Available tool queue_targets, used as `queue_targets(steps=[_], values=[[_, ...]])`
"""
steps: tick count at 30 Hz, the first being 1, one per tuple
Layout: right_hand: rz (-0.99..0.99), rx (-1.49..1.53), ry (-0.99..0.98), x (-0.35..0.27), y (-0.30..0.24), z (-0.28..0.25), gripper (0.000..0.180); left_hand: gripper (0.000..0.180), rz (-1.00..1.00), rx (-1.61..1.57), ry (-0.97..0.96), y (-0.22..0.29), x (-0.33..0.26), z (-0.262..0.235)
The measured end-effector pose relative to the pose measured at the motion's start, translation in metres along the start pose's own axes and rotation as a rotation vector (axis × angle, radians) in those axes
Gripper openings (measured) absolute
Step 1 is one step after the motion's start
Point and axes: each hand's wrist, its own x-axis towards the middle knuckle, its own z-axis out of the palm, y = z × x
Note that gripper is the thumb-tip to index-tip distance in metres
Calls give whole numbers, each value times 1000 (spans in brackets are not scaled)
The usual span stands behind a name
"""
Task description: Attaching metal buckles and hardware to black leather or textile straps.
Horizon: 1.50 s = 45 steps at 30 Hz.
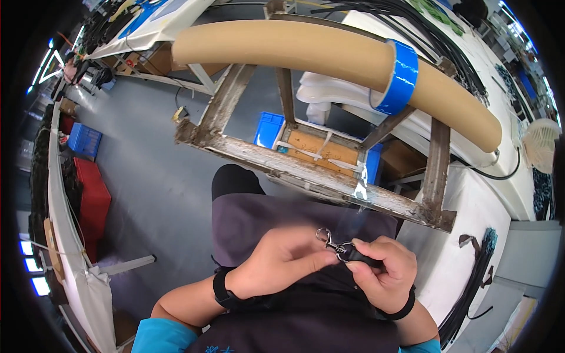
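Observation:
Above my lap, my right hand [385,270] pinches a short black strap end [360,256] between thumb and fingers. A silver metal snap hook [325,236] with a ring sticks out of that strap toward the left. My left hand [282,259] is at the hook, its thumb against the metal near the ring. The left fingers are partly smeared by motion and run behind the hook. Dark bands circle both wrists.
Ahead stands a worn metal frame [294,162] carrying a long brown cardboard tube [282,44] with a roll of blue tape [403,76] around it. Black cords [471,288] hang at the white table on the right. A red bin [91,197] and blue crate [85,140] sit left.

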Motion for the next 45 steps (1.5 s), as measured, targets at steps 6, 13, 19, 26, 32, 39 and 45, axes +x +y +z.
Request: queue_targets(steps=[6,13,19,26,32,39,45], values=[[-98,-145,-36,2,-1,6,30,13,-73,-212,-67,12,-16,0],[-17,-78,-40,-1,-2,7,31,29,446,589,-22,24,-19,-7],[-19,-52,4,-2,1,14,29,27,849,1136,242,27,-7,-2],[-121,-169,1,-3,-1,14,25,14,541,580,154,19,6,4],[-166,-127,3,-9,12,20,26,10,275,399,53,12,1,5],[-199,-204,63,-13,11,24,31,24,193,103,130,-2,2,12],[-203,-155,35,-11,9,18,32,31,-77,-48,56,9,7,0]])
